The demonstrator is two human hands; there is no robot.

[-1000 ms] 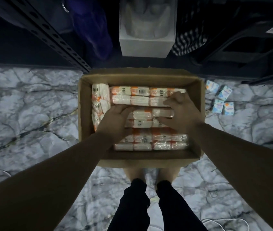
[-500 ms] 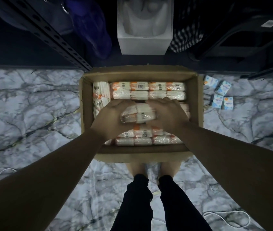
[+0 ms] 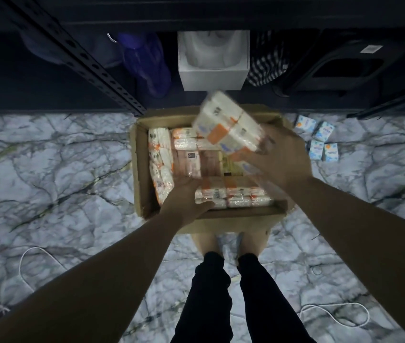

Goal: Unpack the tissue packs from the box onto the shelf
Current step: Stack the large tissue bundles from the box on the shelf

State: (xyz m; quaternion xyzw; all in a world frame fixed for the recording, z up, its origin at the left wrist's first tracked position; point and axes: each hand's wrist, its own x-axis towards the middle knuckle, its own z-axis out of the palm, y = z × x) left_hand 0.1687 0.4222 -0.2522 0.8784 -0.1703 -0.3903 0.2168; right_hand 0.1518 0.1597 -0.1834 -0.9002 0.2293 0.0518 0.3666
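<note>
Cardboard box: brown open-topped cardboard box (image 3: pixel 142 184) sits on the grey-veined marble floor (image 3: pixel 55 174), its far edge right up against the dark metal shelf unit (image 3: pixel 92 68).
Open room: bare floor runs wide to the left of the box; on the right, small blue-and-white cartons (image 3: pixel 320 141) lie near the box's far corner, just apart from it.
Gap inside: a hollow shows in the middle of the box, lower packs visible down in it.
Lifted pack: white plastic-wrapped tissue bundle with an orange band (image 3: pixel 228 126) is up above the far-right part of the box, tilted, blurred, its top end reaching over the box's far rim.
Right hand: right hand (image 3: pixel 278 157) grips that bundle from its right side and underneath, fingers curled onto it.
Left hand: left hand (image 3: pixel 186 196) lies low at the near-left of the box, fingers straight, resting on the remaining white-and-orange tissue packs (image 3: pixel 233 196).
Packs in box: rows lie flat front and back; one column stands on edge along the left wall.
Shelf bottom: a white square box (image 3: pixel 212 75) and a purple bag (image 3: pixel 149 63) sit there.
</note>
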